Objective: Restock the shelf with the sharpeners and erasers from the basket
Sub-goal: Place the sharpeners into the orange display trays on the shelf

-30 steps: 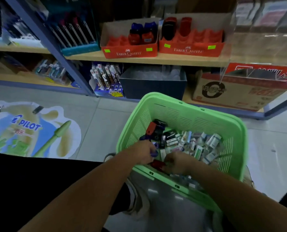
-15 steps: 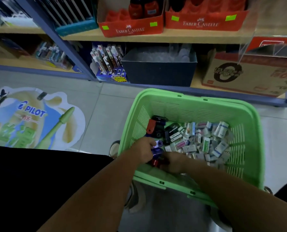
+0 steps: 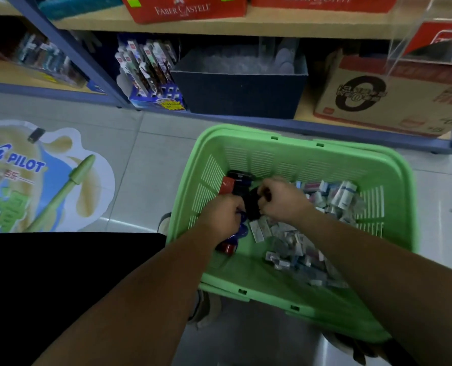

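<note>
A green plastic basket [image 3: 393, 180] sits on the floor in front of the shelf. Inside lie several wrapped erasers [image 3: 335, 196] on the right and dark sharpeners [image 3: 239, 179] on the left. My left hand [image 3: 221, 213] is closed around a blue sharpener, with a red sharpener [image 3: 227, 248] just below it. My right hand [image 3: 283, 199] is closed on a black sharpener [image 3: 252, 207] between the two hands. Red Faber-Castell display boxes [image 3: 185, 9] stand on the wooden shelf above.
On the bottom shelf stand a rack of pens [image 3: 151, 72], a dark bin [image 3: 240, 85] and a cardboard box [image 3: 393, 99]. A Pilot floor sticker [image 3: 35, 175] lies to the left. A clear acrylic divider [image 3: 430, 43] juts out at upper right.
The view has tilted down and closer to the basket. My right hand moved up and left from the basket's near edge onto the black sharpener; my left hand stays on the blue one.
</note>
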